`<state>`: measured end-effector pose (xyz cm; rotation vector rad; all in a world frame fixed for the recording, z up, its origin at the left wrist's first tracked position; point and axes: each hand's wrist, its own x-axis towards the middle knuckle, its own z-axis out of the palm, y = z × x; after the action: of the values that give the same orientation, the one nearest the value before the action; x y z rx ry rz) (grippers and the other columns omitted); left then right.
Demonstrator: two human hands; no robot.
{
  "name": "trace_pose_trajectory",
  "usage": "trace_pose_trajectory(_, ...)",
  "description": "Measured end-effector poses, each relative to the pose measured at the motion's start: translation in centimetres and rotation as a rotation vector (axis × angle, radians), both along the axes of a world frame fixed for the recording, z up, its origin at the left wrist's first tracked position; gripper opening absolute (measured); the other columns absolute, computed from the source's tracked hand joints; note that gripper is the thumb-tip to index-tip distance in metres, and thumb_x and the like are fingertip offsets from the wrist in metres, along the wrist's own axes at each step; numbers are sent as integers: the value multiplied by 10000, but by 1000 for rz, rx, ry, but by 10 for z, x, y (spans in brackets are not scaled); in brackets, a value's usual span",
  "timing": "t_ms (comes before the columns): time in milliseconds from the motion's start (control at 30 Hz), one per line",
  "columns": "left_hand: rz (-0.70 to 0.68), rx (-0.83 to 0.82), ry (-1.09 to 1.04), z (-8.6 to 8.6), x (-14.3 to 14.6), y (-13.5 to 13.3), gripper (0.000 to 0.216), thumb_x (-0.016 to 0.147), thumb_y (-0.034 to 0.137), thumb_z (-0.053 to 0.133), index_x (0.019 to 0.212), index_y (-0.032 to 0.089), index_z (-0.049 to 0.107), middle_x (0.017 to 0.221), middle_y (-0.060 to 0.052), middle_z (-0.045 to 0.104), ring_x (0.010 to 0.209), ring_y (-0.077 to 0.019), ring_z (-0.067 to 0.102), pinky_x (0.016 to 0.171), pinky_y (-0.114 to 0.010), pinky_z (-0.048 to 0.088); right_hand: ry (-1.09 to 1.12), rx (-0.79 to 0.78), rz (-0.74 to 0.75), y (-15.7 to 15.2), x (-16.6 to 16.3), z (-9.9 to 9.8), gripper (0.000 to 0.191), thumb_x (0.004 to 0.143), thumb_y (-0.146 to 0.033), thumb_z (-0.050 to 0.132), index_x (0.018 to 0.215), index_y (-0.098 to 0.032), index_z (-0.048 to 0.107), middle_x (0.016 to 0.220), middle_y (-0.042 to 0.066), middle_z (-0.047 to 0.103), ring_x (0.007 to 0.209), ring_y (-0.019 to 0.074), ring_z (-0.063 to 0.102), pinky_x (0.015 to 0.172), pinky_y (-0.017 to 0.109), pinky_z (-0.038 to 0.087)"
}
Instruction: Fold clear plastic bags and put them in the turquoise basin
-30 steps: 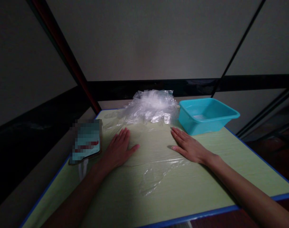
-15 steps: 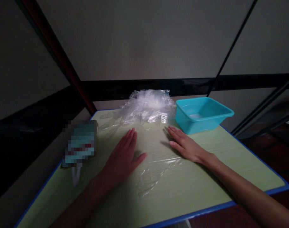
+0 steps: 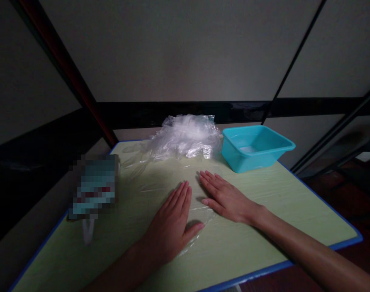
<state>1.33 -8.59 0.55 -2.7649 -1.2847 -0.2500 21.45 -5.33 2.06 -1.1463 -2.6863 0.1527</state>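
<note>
A thin, clear plastic piece (image 3: 194, 242) lies flat on the table; its full outline is too faint to make out. My left hand (image 3: 172, 225) rests palm down on it, fingers straight and thumb apart. To the right, my right hand (image 3: 223, 197) also lies flat, over the upper right part of the film, its fingers stretched out. Neither hand grasps anything. Just beyond them is a heaped pile of crumpled clear plastic (image 3: 187, 136), with finger-like ends spreading to the left, like thin disposable gloves.
A turquoise plastic basin (image 3: 245, 160) stands at the back right of the yellow-green table (image 3: 257, 251), which has a blue edge. At the left lies a blurred-out flat item (image 3: 96, 182) with a white strap (image 3: 88, 231). A pale panelled wall (image 3: 185, 52) rises behind.
My left hand has slid right and toward me across the film. My right hand has shifted left and slightly nearer me, so the hands are closer together. The view has moved slightly.
</note>
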Motion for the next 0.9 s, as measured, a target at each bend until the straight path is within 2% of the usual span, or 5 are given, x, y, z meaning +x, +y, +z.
trace_pose_trajectory(200, -10, -30, 0, -3, -2, -1, 714, 825, 523, 343, 1305, 0, 266, 1385, -214, 214, 1281, -276, 187, 1018, -400, 274, -41, 2, 10, -1, 0, -8, 636, 888, -468, 272, 1344, -27, 219, 1393, 177, 197, 1293, 234, 135, 1052, 398, 196)
trace_pose_trajectory(533, -13, 2, -20, -6, -4, -3, 841, 733, 591, 466, 1308, 13, 259, 1386, -212, 215, 1281, -287, 186, 1019, -399, 266, -45, 31, -23, -2, 7, -12, 690, 870, -525, 257, 1354, -40, 186, 1401, 168, 154, 1295, 221, 125, 1049, 398, 207)
trace_pose_trajectory(900, -44, 4, -14, 3, -7, -8, 857, 721, 610, 470, 1321, 42, 245, 1399, -181, 208, 1293, -278, 156, 1040, -417, 210, -41, 67, -46, -5, 14, -12, 659, 874, -509, 268, 1361, -73, 182, 1399, 156, 176, 1292, 218, 137, 1040, 407, 226)
